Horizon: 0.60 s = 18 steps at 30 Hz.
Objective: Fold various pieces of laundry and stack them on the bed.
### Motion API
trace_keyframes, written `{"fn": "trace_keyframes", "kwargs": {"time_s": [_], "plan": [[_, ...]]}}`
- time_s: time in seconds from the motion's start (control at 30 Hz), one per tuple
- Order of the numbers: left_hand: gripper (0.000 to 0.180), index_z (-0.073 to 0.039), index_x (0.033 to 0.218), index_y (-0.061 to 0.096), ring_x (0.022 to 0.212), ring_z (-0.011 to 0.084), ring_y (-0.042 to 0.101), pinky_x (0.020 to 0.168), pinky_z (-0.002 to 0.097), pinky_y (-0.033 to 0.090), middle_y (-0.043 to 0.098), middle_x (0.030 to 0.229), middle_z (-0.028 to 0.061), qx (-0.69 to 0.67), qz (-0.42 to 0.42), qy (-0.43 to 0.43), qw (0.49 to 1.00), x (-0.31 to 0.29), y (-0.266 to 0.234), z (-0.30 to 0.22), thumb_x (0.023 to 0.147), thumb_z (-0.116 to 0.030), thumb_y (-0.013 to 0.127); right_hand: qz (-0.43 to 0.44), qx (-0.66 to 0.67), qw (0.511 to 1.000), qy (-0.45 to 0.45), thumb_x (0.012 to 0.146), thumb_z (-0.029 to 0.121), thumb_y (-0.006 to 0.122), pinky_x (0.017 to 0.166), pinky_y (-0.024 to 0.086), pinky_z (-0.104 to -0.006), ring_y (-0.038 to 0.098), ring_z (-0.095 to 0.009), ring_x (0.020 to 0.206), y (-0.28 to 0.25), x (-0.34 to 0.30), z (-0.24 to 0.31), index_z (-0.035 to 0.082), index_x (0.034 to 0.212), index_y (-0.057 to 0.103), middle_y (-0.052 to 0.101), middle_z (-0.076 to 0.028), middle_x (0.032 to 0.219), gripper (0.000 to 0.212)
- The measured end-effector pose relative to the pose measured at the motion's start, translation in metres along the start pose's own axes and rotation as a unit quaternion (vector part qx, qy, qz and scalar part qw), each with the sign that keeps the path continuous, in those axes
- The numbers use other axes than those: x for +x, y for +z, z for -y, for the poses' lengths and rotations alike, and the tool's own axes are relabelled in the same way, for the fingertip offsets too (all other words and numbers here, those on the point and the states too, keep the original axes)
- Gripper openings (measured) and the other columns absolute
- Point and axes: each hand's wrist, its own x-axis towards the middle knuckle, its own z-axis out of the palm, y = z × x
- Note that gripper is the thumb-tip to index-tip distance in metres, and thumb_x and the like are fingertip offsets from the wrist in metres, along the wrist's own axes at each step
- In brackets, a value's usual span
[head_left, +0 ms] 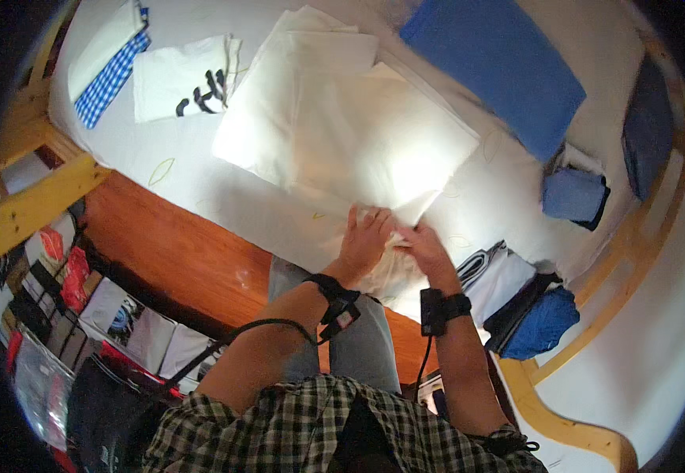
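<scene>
A large white cloth [342, 118], several layers thick in places, lies spread over the middle of the bed. Its near end comes to my two hands, and cream fabric [396, 276] hangs below them toward my knees. The fingers of my left hand [367, 240] curl over this near end. Close beside it, my right hand [425, 246] pinches the same fabric between thumb and fingers. The fingertips of both hands almost meet, and part of the grip is hidden in the folds. Each wrist wears a black strapped device with a cable.
On the bed [200, 185] lie a blue cloth [508, 71], a folded white cloth with black lettering [181, 79], a blue checked cloth [113, 79] and a folded blue bundle [575, 195]. Folded clothes [508, 276] pile up at right. Wooden rails [42, 201] frame the bed; packed items [121, 315] stand lower left.
</scene>
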Motion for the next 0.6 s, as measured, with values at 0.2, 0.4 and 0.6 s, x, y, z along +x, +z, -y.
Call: {"fn": "trace_keyframes", "kwargs": {"time_s": [0.2, 0.4, 0.6], "plan": [[0.028, -0.009, 0.092, 0.050, 0.094, 0.0205, 0.042, 0.089, 0.0466, 0.022, 0.047, 0.097, 0.0058, -0.071, -0.015, -0.014, 0.997, 0.018, -0.013, -0.001, 0.065, -0.012, 0.054, -0.193, 0.026, 0.979, -0.058, 0.071, 0.036, 0.059, 0.043, 0.035, -0.0231, 0.038, -0.011, 0.046, -0.060, 0.054, 0.056, 0.010, 0.062, 0.048, 0.042, -0.001, 0.056, 0.029], [0.026, -0.009, 0.093, 0.051, 0.096, 0.0230, 0.041, 0.087, 0.0479, 0.024, 0.047, 0.094, 0.0073, 0.031, -0.061, -0.080, 0.994, 0.009, 0.014, -0.024, 0.068, -0.011, 0.051, -0.217, -0.081, 0.961, -0.150, 0.071, 0.025, 0.061, 0.047, 0.038, -0.0269, 0.048, -0.013, 0.057, -0.061, 0.061, 0.095, 0.004, 0.080, 0.054, 0.052, -0.003, 0.071, 0.024], [0.031, -0.015, 0.096, 0.052, 0.100, 0.0224, 0.039, 0.089, 0.0444, 0.026, 0.047, 0.098, 0.0079, -0.195, -0.030, -0.063, 0.978, -0.020, 0.032, -0.046, 0.066, -0.006, 0.052, -0.215, -0.069, 0.957, -0.182, 0.072, 0.016, 0.059, 0.056, 0.043, -0.0239, 0.054, -0.014, 0.072, -0.113, 0.035, 0.061, 0.003, 0.103, 0.049, 0.055, -0.004, 0.091, 0.036]]}}
